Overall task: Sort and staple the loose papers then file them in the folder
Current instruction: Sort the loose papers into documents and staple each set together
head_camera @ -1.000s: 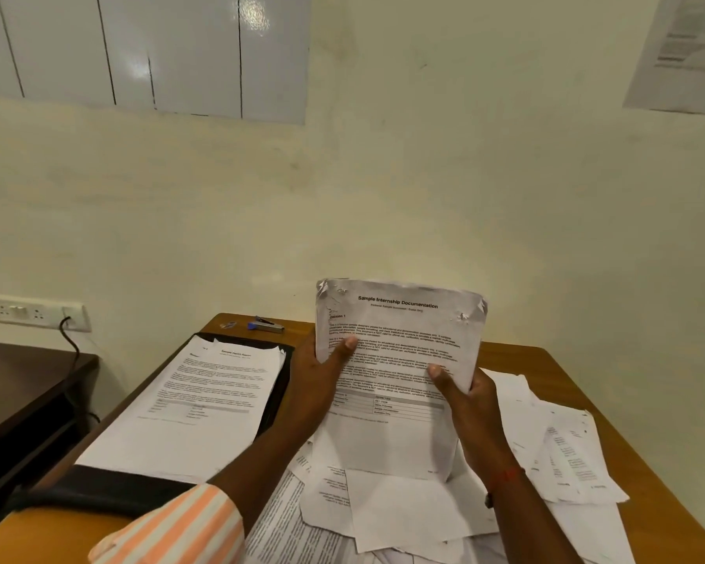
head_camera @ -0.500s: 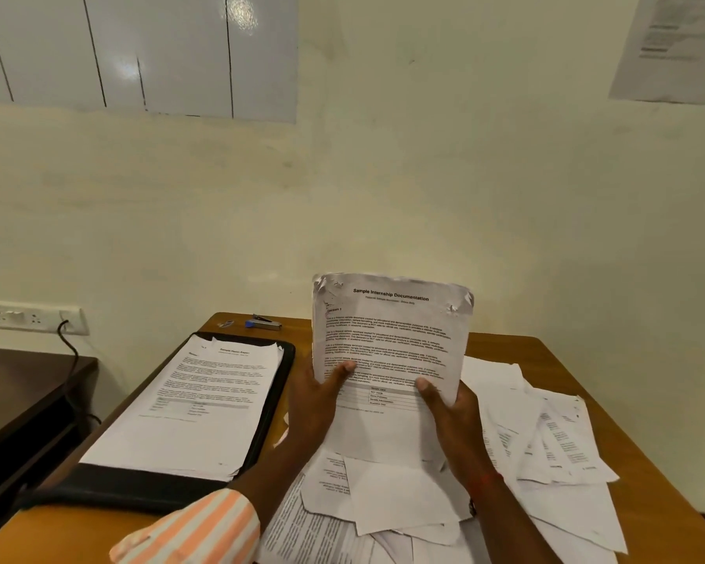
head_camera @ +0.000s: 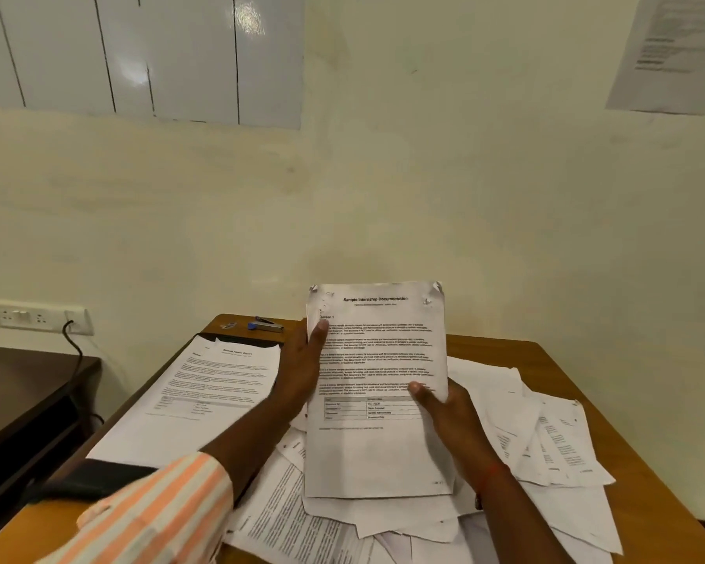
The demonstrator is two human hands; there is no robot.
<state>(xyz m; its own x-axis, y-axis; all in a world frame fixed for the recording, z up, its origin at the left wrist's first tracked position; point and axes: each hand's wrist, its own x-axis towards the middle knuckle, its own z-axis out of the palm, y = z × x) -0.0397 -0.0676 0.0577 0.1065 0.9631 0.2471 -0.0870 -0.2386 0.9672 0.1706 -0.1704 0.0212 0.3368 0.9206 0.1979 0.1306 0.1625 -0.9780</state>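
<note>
I hold a set of printed sheets (head_camera: 377,360) headed "Sample Internship Documentation" upright over the table. My left hand (head_camera: 300,370) grips its left edge, thumb on the front near the top. My right hand (head_camera: 444,405) grips its right edge lower down, thumb on the page. The top corners are crumpled. Below lies a heap of loose papers (head_camera: 546,433). A black folder (head_camera: 98,480) lies open at the left with a printed stack (head_camera: 204,392) on it. A blue and silver stapler (head_camera: 266,325) sits at the table's far edge.
The wooden table (head_camera: 648,474) ends at a cream wall. A dark side table (head_camera: 21,392) stands to the left, under a wall socket (head_camera: 37,317) with a black cable. A small metal clip (head_camera: 228,325) lies beside the stapler.
My left hand has slid up the sheets' left edge toward the top. The held sheets now stand squarer and lower over the heap. My right hand keeps its hold on the right edge.
</note>
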